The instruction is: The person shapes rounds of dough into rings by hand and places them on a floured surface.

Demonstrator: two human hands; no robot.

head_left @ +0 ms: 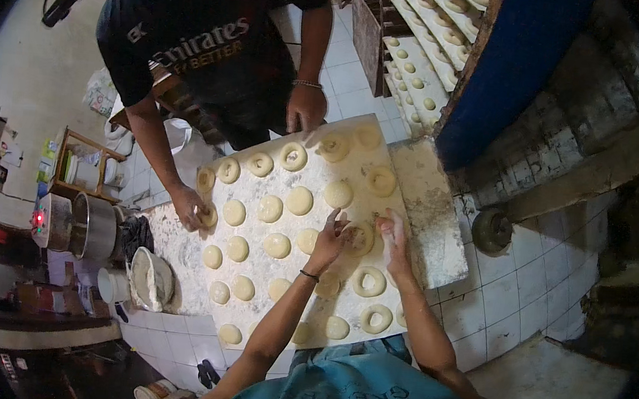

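A ring of dough (359,239) lies on the floured board (260,183) between my two hands. My left hand (329,242) is at the ring's left edge, fingers apart, and seems to touch it. On the ring's other side my right hand (395,246) has its fingers spread, slightly blurred, with flour on them. Finished-looking rings, such as one dough ring (368,281) nearer me, line the right and far edges of the board. Round dough balls (277,245) sit in rows over the middle and left.
Across the board stands a co-worker in a black shirt; one hand (193,210) is on dough at the left edge, the other (306,111) at the far edge. A rack (421,79) of dough trays stands behind. A blue post (513,72) rises at right, a bucket (151,280) at left.
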